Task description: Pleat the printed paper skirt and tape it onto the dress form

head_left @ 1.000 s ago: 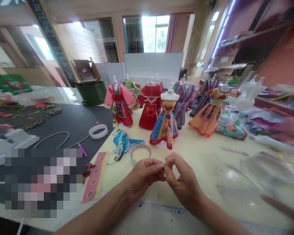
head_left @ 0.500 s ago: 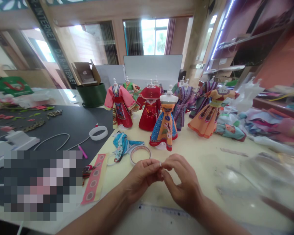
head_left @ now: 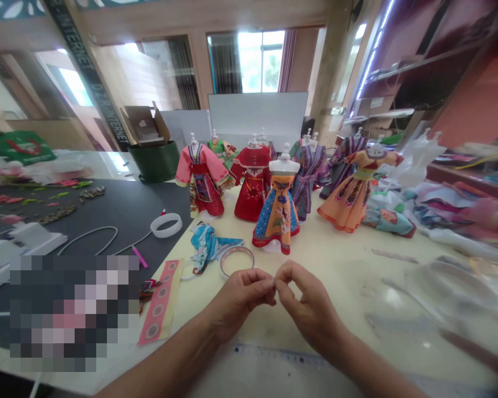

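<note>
My left hand is pinched closed at the middle of the pale yellow table. Its fingertips meet those of my right hand, which is also pinched. Whatever is between the fingertips is too small to make out. Just behind my left hand lies a roll of tape. Beyond the hands stands a small dress form in an orange and blue dress. A blue cloth piece lies left of the tape roll. Nearer on the left is a pink strip with round patterns.
More dressed forms stand behind, among them a red dress and an orange one. A ruler lies nearest me. A white roll and magenta pen are left. Fabric scraps pile up right.
The fingers of my right hand have drawn in and closed into a tighter pinch against my left fingertips. The small whitish thing seen between them before is now mostly hidden.
</note>
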